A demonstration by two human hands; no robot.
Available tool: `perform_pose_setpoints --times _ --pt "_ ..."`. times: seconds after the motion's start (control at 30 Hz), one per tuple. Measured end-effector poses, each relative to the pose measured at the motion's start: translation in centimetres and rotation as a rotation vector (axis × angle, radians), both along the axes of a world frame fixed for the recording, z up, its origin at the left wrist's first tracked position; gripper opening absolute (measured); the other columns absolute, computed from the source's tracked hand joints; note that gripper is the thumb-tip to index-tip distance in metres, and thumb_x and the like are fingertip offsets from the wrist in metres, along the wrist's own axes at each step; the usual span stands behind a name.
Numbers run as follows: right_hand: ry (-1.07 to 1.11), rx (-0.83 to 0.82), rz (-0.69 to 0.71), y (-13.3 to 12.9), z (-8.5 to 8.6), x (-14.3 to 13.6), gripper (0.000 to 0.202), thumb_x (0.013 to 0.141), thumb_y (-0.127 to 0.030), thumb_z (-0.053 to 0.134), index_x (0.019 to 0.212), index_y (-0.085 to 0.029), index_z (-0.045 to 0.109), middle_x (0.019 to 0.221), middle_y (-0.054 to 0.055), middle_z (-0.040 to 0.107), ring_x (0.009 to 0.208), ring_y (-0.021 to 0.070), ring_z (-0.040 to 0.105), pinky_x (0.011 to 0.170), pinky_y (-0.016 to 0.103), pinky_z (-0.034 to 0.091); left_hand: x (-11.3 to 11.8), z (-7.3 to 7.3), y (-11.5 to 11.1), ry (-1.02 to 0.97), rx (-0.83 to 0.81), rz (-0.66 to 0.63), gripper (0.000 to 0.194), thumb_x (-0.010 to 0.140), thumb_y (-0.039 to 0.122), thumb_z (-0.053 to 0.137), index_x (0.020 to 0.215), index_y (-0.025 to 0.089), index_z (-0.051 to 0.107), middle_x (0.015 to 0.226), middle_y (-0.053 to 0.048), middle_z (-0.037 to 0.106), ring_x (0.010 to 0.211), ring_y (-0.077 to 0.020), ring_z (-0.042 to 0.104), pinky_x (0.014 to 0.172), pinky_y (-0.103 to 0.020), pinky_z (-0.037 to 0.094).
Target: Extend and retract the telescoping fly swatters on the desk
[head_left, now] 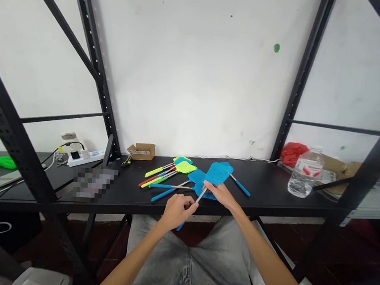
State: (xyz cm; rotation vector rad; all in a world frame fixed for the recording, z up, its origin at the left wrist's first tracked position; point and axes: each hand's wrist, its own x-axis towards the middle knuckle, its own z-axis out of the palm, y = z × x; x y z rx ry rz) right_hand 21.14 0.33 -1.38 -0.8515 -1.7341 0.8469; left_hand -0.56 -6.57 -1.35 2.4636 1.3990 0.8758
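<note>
A blue fly swatter [219,173] is held between my two hands over the table's front edge, its head tilted up to the right. My left hand [179,211] is closed round its metal shaft, and the blue handle end sticks out below. My right hand [220,193] pinches the shaft just under the head. Beneath and beside it lie more blue fly swatters [196,176], some with handles to the left, one with its handle [240,186] to the right. Farther left, a fanned pile of fly swatters [186,167] shows yellow, red, green and blue handles.
A small open cardboard box [143,151] stands at the back left, a power strip [86,157] beyond the post. On the right are a large water bottle [306,172] and a red plastic bag [294,153]. Black metal shelf posts [303,76] frame the black table [261,186].
</note>
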Motion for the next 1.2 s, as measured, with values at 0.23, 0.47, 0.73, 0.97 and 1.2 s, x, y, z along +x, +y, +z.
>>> perform_pose_setpoints --times 0.23,0.47,0.73,0.97,1.2 --pt "-0.079 0.103 -0.112 -0.6 0.4 -0.2 0.044 0.094 -0.058 0.051 0.081 -0.023 0.074 0.091 0.005 0.075 0.093 0.0256 0.069 0.091 0.037 0.048 0.1 0.0 0.0 -0.011 0.011 0.003 0.038 0.097 0.047 0.048 0.072 0.023 0.063 0.063 0.002 0.061 0.070 -0.0167 0.054 0.072 -0.029 0.031" --pt "-0.429 0.176 -0.278 -1.7 0.9 -1.1 0.054 0.097 -0.060 0.044 0.065 -0.023 0.066 0.067 0.006 0.068 0.076 0.0260 0.066 0.075 0.033 0.046 0.1 0.1 -0.1 0.006 0.024 0.007 0.040 0.098 0.045 0.047 0.067 0.022 0.058 0.062 0.002 0.059 0.070 -0.0165 0.053 0.070 -0.029 0.030" --pt "-0.415 0.241 -0.194 -1.7 1.1 -1.1 0.044 0.097 -0.057 0.049 0.098 -0.023 0.076 0.104 0.009 0.076 0.105 0.0293 0.068 0.094 0.037 0.047 0.0 0.5 -0.1 -0.026 0.004 0.009 0.040 0.101 0.043 0.039 0.073 0.023 0.059 0.064 0.003 0.059 0.069 -0.0159 0.056 0.067 -0.028 0.031" --pt "-0.380 0.216 -0.115 -1.9 1.0 -1.2 0.041 0.095 -0.058 0.052 0.105 -0.026 0.076 0.113 0.009 0.075 0.114 0.0306 0.065 0.097 0.039 0.045 0.0 0.7 -0.1 -0.015 -0.004 0.016 0.041 0.101 0.044 0.038 0.075 0.023 0.062 0.066 0.002 0.062 0.072 -0.0173 0.059 0.068 -0.028 0.033" --pt "-0.454 0.187 -0.265 -1.9 0.8 -1.3 0.045 0.097 -0.060 0.046 0.092 -0.026 0.075 0.104 0.008 0.074 0.103 0.0291 0.066 0.087 0.036 0.045 0.0 0.8 -0.2 -0.015 -0.004 0.020 0.042 0.101 0.044 0.039 0.074 0.023 0.063 0.066 0.001 0.062 0.071 -0.0176 0.060 0.067 -0.028 0.033"
